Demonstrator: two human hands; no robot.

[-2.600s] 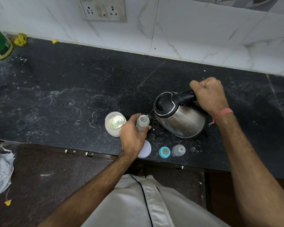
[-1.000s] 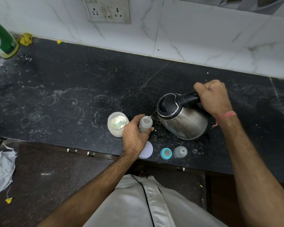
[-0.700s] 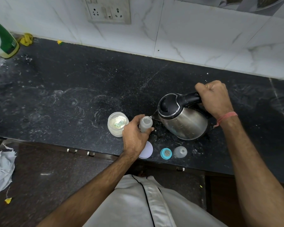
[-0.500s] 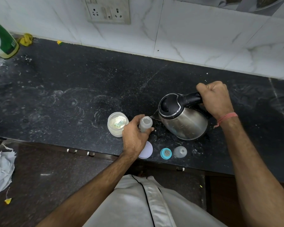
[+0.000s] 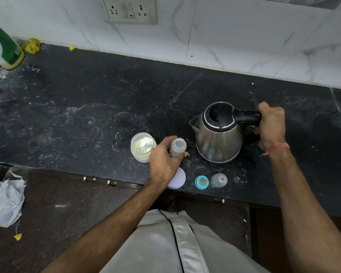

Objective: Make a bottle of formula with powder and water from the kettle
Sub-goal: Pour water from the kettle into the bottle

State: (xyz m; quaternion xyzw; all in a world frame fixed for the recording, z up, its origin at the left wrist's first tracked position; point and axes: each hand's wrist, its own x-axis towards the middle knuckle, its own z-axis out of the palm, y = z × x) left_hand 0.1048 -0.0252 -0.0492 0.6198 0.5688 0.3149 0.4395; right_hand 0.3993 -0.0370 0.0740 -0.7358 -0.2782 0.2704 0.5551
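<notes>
The bottle [image 5: 178, 147] is stood upright and uncapped on the black counter [image 5: 87, 107], between the powder jar [image 5: 143, 147] and the kettle [image 5: 218, 134]. It is grasped around its body by the left hand [image 5: 164, 164], the thumb and fingers being curled about it. The kettle is set upright just to the right of the bottle, its spout turned toward it, and its black handle [image 5: 247, 117] is clenched by the right hand [image 5: 271, 125]. The jar is left open, pale powder being seen inside. Near the counter's front edge a white lid [image 5: 178, 180], a blue ring [image 5: 201, 182] and a clear cap [image 5: 219, 180] are laid in a row.
</notes>
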